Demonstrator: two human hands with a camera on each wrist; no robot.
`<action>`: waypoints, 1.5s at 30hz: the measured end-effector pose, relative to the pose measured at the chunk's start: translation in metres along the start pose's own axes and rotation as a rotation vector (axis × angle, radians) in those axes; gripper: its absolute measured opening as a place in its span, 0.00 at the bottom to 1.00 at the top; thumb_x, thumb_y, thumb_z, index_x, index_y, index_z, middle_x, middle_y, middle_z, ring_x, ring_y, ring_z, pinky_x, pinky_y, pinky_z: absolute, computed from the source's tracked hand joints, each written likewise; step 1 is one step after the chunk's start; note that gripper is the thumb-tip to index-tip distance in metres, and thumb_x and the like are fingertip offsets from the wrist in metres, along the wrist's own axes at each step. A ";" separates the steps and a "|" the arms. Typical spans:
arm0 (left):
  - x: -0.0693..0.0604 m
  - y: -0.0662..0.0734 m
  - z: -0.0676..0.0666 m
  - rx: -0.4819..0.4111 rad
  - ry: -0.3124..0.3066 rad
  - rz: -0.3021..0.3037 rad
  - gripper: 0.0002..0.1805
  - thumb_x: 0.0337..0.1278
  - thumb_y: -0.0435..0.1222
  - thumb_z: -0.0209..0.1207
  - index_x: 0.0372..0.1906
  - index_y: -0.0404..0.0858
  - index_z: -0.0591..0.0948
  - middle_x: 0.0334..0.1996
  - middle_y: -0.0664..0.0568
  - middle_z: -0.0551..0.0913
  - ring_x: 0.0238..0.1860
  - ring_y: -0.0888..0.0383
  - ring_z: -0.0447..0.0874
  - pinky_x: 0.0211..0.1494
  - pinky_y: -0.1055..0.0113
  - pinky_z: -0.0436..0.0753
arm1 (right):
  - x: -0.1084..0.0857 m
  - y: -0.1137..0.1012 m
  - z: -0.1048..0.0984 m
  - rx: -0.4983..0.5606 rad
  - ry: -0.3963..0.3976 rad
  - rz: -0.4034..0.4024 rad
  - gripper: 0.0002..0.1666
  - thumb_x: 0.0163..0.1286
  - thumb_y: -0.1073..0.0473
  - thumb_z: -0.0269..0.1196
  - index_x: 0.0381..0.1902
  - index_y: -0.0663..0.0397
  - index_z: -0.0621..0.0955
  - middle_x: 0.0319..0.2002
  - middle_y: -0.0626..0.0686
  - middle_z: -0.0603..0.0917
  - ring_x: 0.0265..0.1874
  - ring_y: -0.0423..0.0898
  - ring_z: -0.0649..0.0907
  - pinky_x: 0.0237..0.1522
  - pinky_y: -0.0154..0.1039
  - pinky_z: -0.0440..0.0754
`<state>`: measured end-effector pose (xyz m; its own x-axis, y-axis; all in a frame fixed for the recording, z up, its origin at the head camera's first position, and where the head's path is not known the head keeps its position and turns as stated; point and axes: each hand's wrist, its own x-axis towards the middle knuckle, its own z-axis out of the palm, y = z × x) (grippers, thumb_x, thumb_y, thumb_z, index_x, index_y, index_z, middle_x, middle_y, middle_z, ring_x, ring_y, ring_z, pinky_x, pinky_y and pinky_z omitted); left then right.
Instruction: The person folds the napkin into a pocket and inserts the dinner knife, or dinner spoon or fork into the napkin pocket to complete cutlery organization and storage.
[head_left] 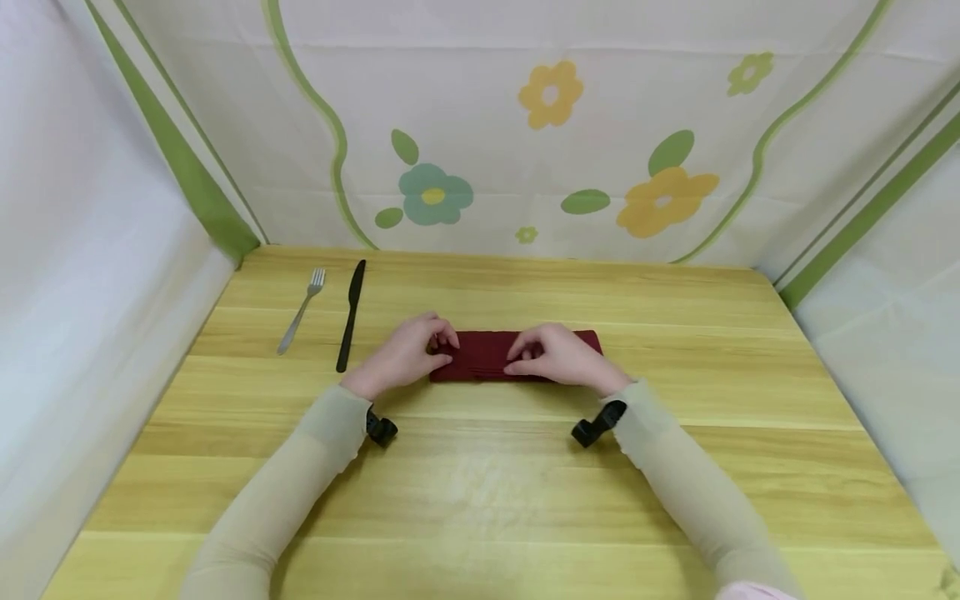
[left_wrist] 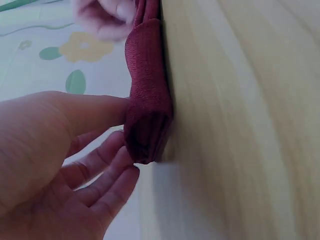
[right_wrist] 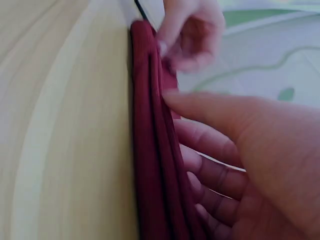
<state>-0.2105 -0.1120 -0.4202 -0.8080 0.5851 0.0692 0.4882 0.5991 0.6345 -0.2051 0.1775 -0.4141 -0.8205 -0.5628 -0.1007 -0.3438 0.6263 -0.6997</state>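
A dark red cloth (head_left: pixel 482 357), folded into a long flat strip, lies crosswise on the wooden table. At its left end is my left hand (head_left: pixel 405 350), the thumb touching the fabric and the other fingers loosely bent beside the far side. In the left wrist view the end of the cloth (left_wrist: pixel 147 85) shows its layers as an open loop. My right hand (head_left: pixel 558 354) rests over the right half, thumb tip on the upper layers and fingers relaxed along the far side. Stacked fold edges of the cloth (right_wrist: pixel 146 130) run lengthwise in the right wrist view.
To the left of the cloth lie a black knife (head_left: pixel 350 317) and, farther left, a silver fork (head_left: pixel 300 312). A white curtain (head_left: pixel 495 125) with printed flowers stands behind the table (head_left: pixel 480 500), and white fabric hangs at both sides. Black straps sit on both wrists.
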 end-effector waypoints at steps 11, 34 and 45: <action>-0.011 0.022 0.008 0.069 -0.003 0.089 0.10 0.61 0.33 0.71 0.47 0.42 0.88 0.44 0.54 0.84 0.47 0.54 0.80 0.52 0.59 0.80 | -0.069 0.037 -0.037 -0.184 0.145 0.054 0.16 0.56 0.60 0.80 0.44 0.50 0.89 0.37 0.46 0.81 0.30 0.44 0.76 0.33 0.43 0.77; -0.016 0.011 0.010 -0.015 0.013 -0.001 0.17 0.55 0.29 0.74 0.46 0.37 0.80 0.43 0.49 0.80 0.42 0.55 0.81 0.48 0.62 0.82 | -0.092 0.050 -0.036 -0.362 0.326 -0.203 0.14 0.53 0.63 0.81 0.27 0.39 0.86 0.36 0.40 0.84 0.40 0.44 0.81 0.42 0.48 0.80; -0.021 0.012 0.005 0.062 -0.034 0.026 0.12 0.53 0.29 0.74 0.43 0.38 0.85 0.42 0.51 0.84 0.44 0.54 0.82 0.49 0.60 0.82 | -0.097 0.044 -0.033 -0.356 0.236 -0.069 0.12 0.56 0.54 0.80 0.38 0.44 0.91 0.42 0.45 0.86 0.45 0.48 0.83 0.49 0.52 0.81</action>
<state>-0.1858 -0.1147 -0.4178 -0.7838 0.6183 0.0583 0.5290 0.6156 0.5842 -0.1554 0.2776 -0.4113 -0.8577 -0.4969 0.1319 -0.5040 0.7617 -0.4072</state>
